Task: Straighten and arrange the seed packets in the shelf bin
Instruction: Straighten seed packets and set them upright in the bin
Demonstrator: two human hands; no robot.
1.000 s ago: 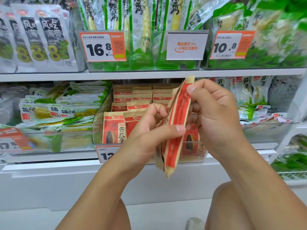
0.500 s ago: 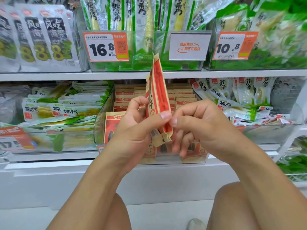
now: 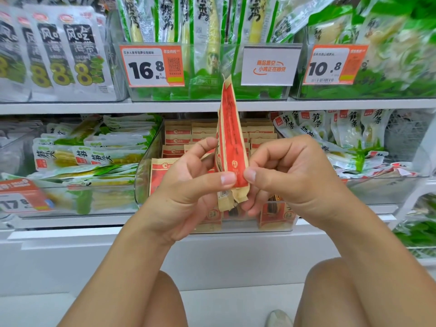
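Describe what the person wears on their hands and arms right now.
Nothing shows on either: the left hand and right hand are bare, without gloves, rings, watch or bracelet, and both forearms are uncovered down to the frame's lower edge, no sleeve in view.

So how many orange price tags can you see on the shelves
3. One price tag marked 16.8 on the upper middle bin, one marked 10.8 on the upper right bin, one at the lower left. The hands may hide another.

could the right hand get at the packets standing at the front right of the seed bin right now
Probably not yet: the right hand pinches the held packet together with the left hand. Those front packets sit just below it, behind the bin wall, reachable from above once it lets go.
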